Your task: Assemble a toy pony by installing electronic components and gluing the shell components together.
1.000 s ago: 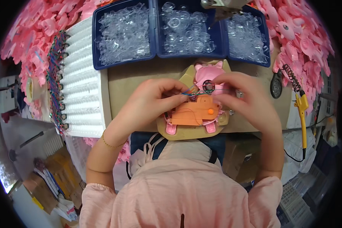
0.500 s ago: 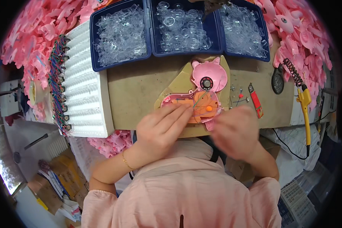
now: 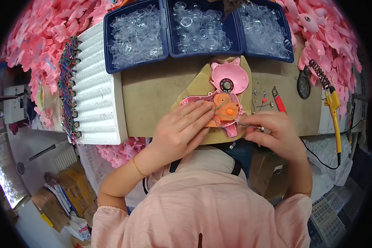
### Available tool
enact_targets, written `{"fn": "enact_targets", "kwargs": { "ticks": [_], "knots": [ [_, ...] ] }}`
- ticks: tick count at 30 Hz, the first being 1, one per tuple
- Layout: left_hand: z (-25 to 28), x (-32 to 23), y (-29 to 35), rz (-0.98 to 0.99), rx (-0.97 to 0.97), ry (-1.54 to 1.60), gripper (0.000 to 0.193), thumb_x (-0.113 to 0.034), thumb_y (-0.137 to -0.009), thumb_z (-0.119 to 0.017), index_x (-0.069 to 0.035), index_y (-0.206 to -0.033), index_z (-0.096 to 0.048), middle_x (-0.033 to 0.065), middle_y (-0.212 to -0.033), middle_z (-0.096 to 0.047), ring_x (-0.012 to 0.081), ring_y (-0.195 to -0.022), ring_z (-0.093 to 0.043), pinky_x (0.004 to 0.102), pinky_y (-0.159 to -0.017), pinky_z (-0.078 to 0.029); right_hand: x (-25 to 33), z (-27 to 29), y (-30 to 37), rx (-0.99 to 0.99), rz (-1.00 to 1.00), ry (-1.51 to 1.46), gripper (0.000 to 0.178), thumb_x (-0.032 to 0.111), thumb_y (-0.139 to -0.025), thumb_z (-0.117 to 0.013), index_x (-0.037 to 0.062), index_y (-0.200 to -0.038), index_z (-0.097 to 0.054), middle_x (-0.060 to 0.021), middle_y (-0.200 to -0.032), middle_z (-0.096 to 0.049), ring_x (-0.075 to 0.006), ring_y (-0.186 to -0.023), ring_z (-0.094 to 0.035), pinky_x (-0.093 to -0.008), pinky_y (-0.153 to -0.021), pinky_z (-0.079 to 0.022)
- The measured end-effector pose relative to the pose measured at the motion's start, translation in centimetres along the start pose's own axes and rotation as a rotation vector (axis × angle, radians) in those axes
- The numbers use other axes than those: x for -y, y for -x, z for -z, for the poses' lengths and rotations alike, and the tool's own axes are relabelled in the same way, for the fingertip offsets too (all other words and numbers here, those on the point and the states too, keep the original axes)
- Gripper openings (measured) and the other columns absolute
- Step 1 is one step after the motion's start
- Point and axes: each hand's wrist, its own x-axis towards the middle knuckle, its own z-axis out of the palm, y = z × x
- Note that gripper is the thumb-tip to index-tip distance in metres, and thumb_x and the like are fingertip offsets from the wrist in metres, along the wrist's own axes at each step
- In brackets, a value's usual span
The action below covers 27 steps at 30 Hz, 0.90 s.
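A pink plastic toy shell half (image 3: 235, 74) with a round black speaker-like part (image 3: 226, 85) lies in a tan cardboard holder (image 3: 246, 99). Its lower half carries an orange plastic housing (image 3: 224, 101) with a round orange knob and thin wires. My left hand (image 3: 184, 126) rests flat across the housing's left side, fingers stretched out, hiding part of it. To the right, my right hand (image 3: 277, 132) pinches a thin green wire (image 3: 246, 125) running from the housing; a small shiny end shows at the fingers. A little white connector (image 3: 232, 146) hangs on purple wires below the shell.
Blue bins (image 3: 169, 49) of clear plastic parts stand at the back. A white ridged tray (image 3: 97, 91) with wired parts is on the left. Red-handled cutters (image 3: 279, 102), small loose parts (image 3: 264, 100) and a yellow soldering iron (image 3: 332, 111) lie right. Pink shells (image 3: 335, 37) are heaped around.
My right hand, blurred beside the shell before, has moved right and now holds the green wire out from the housing. The white connector now shows below the shell. My left hand stays on the housing.
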Motion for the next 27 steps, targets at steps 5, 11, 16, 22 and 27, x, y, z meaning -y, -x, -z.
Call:
{"fn": "enact_targets", "kwargs": {
  "ticks": [5,11,16,22,27],
  "knots": [
    [-0.3,-0.8,-0.5,-0.017,-0.026,-0.071,0.037,-0.011,-0.072,-0.067,-0.001,-0.106,-0.059,0.0113,-0.114,-0.058,0.0253,-0.105,-0.056,0.0356,-0.085,-0.046,0.6,-2.9,1.6,-0.372,-0.389,-0.784,0.028,0.005,-0.082,-0.056,-0.0047,-0.108,-0.057,-0.0057,-0.083,-0.058,-0.0038,-0.059,-0.050,-0.0164,-0.049,-0.039],
    [-0.8,-3.1,-0.6,0.048,-0.083,-0.242,0.040,-0.013,-0.068,-0.069,-0.002,-0.104,-0.059,0.0091,-0.108,-0.057,0.0240,-0.096,-0.056,0.0348,-0.079,-0.046,0.6,-1.4,0.0,-0.318,-0.430,-0.153,0.037,0.008,-0.074,-0.067,0.0018,-0.109,-0.058,-0.0061,-0.091,-0.054,-0.0109,-0.070,-0.053,-0.0251,-0.060,-0.043],
    [-1.7,-4.5,-2.0,0.169,-0.044,-0.348,0.038,-0.022,-0.069,-0.069,-0.003,-0.100,-0.058,0.0083,-0.100,-0.055,0.0226,-0.089,-0.054,0.0330,-0.075,-0.043,-2.5,-1.1,-0.4,-0.348,0.143,0.510,0.019,0.014,-0.071,-0.068,0.0029,-0.084,-0.061,-0.0096,-0.088,-0.050,-0.0275,-0.087,-0.050,-0.0341,-0.072,-0.041],
    [-2.2,-3.9,-3.1,0.186,-0.043,-0.313,0.029,-0.023,-0.073,-0.066,-0.003,-0.093,-0.057,0.0074,-0.091,-0.054,0.0224,-0.088,-0.053,0.0331,-0.074,-0.042,-2.0,-0.6,-0.5,-0.247,0.041,0.381,0.014,0.011,-0.073,-0.066,0.0025,-0.080,-0.056,-0.0109,-0.089,-0.051,-0.0265,-0.083,-0.052,-0.0342,-0.069,-0.042],
    [-1.0,-2.5,-0.9,0.077,-0.075,-0.120,0.027,-0.011,-0.072,-0.067,-0.005,-0.098,-0.062,0.0059,-0.097,-0.059,0.0226,-0.091,-0.054,0.0334,-0.075,-0.043,-2.5,-0.6,0.2,-0.126,0.007,0.263,0.016,0.010,-0.076,-0.064,0.0018,-0.086,-0.055,-0.0097,-0.083,-0.051,-0.0248,-0.076,-0.053,-0.0329,-0.065,-0.042]
  ]
}}
